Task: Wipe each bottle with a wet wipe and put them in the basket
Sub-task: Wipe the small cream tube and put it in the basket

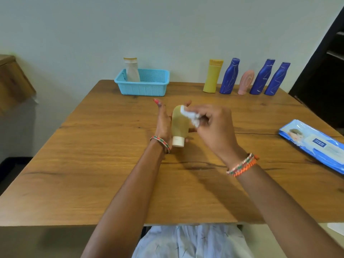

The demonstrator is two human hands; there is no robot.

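My left hand (163, 122) holds a small olive-yellow bottle (179, 123) above the middle of the table, its white cap pointing toward me. My right hand (214, 125) pinches a crumpled white wet wipe (189, 114) against the bottle's upper side. A light-blue basket (149, 88) stands at the table's far edge with a white bottle (131, 70) upright in it. To its right stand a yellow bottle (212, 76), three blue bottles (229, 76) (262, 77) (277, 79) and a small pink bottle (246, 81).
A blue pack of wet wipes (314, 144) lies flat at the table's right edge. The wooden table (111, 164) meets a pale wall at the back. A wooden cabinet (13, 81) stands at the left, a dark doorway at the right.
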